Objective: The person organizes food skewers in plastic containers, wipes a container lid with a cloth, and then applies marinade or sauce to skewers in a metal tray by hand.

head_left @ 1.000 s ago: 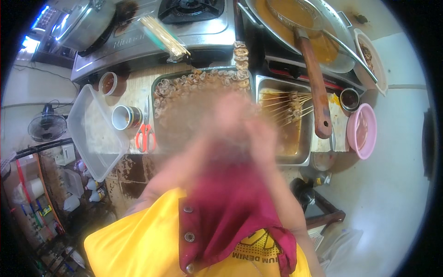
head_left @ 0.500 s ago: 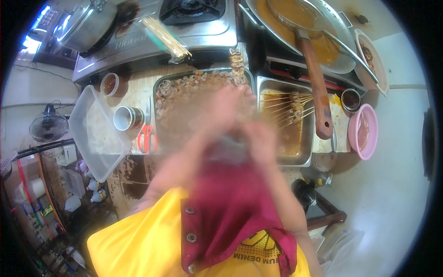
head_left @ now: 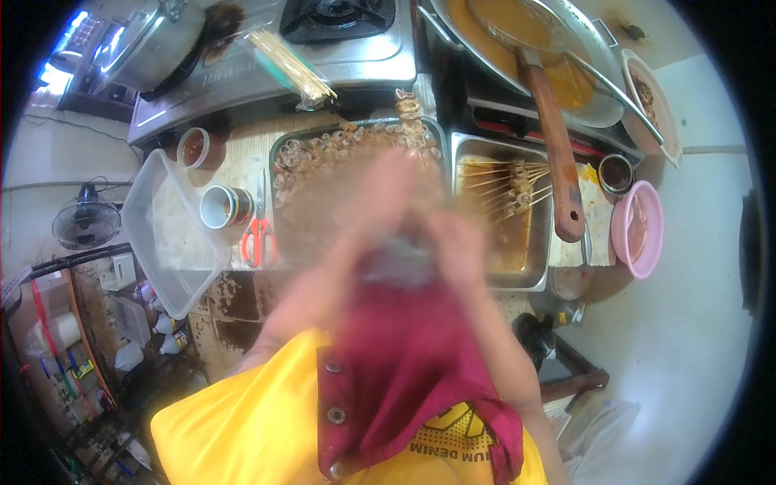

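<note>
Both hands are up close under the camera and badly blurred; the left hand [head_left: 380, 206] sits raised over the big metal tray [head_left: 284, 153] of small brown pieces, the right hand [head_left: 457, 242] just beside it, over the seam between that tray and the second tray [head_left: 540, 271]; between them, at the top of the dark red cloth [head_left: 404, 356], there is a greyish smear I cannot make out; whether either grip is apart, together or clamped on anything, I cannot tell, the blur swallows the fingers. The cloth hangs down over a yellow shirt [head_left: 250, 420], with 3 metal snaps along its edge.

On the table, the second tray holds brownish sauce and a bundle of skewers [head_left: 505, 186], sticks pointing left; a wooden-handled ladle [head_left: 554, 121] lies from the wide pan [head_left: 594, 61] of orange-brown sauce down across that tray's right rim; a pink bowl [head_left: 638, 230] sits right of it, near a small dark cup [head_left: 616, 172]. Left of the big tray lie red-handled scissors [head_left: 259, 234], a small tin can [head_left: 222, 206] on its side, and a clear plastic box [head_left: 166, 234] at the table's edge; a pack of bare bamboo sticks [head_left: 291, 65] rests on the gas stove [head_left: 339, 36] beyond.
</note>
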Demonstrator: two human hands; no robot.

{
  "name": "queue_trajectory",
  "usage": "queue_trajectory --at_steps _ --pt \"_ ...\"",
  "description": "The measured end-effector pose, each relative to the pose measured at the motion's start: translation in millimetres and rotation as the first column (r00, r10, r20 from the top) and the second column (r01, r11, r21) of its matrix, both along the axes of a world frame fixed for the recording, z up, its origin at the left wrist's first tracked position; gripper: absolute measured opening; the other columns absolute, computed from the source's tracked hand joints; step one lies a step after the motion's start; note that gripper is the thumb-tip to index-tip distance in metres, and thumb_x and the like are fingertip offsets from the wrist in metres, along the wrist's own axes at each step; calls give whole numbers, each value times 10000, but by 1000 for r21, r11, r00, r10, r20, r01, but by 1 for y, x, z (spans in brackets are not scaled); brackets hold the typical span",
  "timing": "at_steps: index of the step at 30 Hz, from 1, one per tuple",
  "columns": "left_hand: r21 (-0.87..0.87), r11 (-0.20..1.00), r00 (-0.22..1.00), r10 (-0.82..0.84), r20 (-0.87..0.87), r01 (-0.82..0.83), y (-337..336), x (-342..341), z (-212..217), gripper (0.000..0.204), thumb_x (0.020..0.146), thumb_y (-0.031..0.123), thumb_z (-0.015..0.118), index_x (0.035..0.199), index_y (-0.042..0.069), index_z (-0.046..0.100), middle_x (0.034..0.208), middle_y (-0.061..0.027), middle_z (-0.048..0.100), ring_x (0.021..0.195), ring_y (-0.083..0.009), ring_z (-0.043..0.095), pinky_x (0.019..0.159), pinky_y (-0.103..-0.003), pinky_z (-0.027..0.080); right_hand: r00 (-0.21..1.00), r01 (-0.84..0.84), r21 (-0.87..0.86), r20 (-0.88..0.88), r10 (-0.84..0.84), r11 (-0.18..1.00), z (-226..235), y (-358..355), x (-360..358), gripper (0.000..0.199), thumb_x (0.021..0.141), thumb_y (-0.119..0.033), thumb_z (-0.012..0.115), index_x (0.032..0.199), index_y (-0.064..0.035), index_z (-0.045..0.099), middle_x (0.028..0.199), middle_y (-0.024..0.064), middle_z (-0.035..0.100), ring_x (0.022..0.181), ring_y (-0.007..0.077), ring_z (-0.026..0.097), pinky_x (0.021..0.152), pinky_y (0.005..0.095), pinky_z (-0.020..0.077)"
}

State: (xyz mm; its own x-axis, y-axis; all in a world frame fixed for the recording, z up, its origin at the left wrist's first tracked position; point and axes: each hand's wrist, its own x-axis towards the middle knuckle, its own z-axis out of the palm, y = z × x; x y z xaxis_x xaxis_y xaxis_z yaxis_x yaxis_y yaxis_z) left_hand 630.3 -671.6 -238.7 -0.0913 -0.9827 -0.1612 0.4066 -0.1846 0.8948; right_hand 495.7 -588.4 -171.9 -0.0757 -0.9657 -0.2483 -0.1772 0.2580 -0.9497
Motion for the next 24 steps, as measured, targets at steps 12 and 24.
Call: queue_trajectory --at_steps 12,24 --pt "-16 997 997 72 -22 -73 -15 2 -18 166 1001 166 538 1046 14 585 985 -119 664 940 -234 674 763 -374 595 997 -77 -4 -9 77 997 2 2 -3 121 935 -75 628 951 27 691 824 12 655 758 72 562 700 242 463" --pt "17 998 998 56 32 -56 -4 6 -13 153 990 172 560 1057 36 585 990 -112 665 929 -222 675 783 -359 583 987 -111 -42 -119 105 993 5 2 -4 119 927 -74 631 930 32 684 830 33 663 774 95 586 724 255 473"
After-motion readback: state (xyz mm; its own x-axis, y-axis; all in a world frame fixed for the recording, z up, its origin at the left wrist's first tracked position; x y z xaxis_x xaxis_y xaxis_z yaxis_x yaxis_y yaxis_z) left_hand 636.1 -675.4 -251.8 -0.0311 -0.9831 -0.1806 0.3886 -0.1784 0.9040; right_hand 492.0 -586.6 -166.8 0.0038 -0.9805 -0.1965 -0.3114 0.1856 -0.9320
